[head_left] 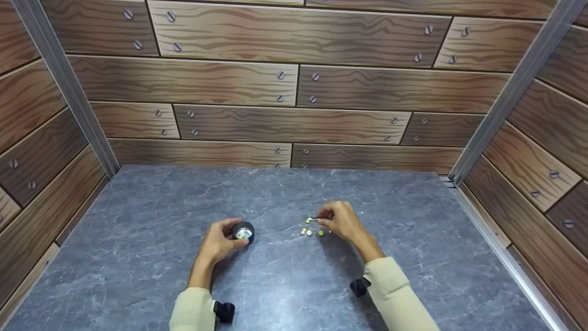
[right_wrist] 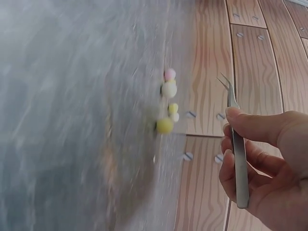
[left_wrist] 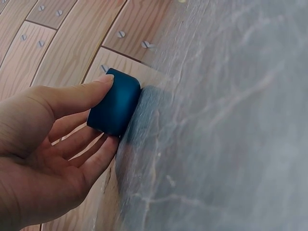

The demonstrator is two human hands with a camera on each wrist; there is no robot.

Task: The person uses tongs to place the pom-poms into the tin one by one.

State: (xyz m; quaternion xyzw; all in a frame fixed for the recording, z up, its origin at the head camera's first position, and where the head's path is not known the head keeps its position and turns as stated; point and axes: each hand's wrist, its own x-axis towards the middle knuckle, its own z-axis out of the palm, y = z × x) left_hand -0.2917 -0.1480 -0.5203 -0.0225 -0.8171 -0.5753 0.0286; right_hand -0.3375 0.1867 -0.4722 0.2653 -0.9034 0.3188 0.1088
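Note:
A small round dark-blue cup [head_left: 251,229] with a shiny inside rests on the table, pinched between thumb and fingers of my left hand [head_left: 217,242]. Something yellow-green and pale lies in its bottom. The left wrist view shows the smooth outer wall of the cup [left_wrist: 115,103]. My right hand [head_left: 342,220] holds metal tweezers [right_wrist: 238,163], whose fine bent tips are slightly apart with nothing between them. Near the tips, several small balls lie on the table: a yellow ball [right_wrist: 164,126], a white ball [right_wrist: 169,90] and a pink ball [right_wrist: 170,74] among them.
The grey marbled tabletop [head_left: 275,285] is bounded by a wood-plank patterned back wall [head_left: 294,124] and side walls. Metal posts stand at the back corners, and a metal rail [head_left: 510,266] runs along the right edge. Each sleeve carries a black wrist device.

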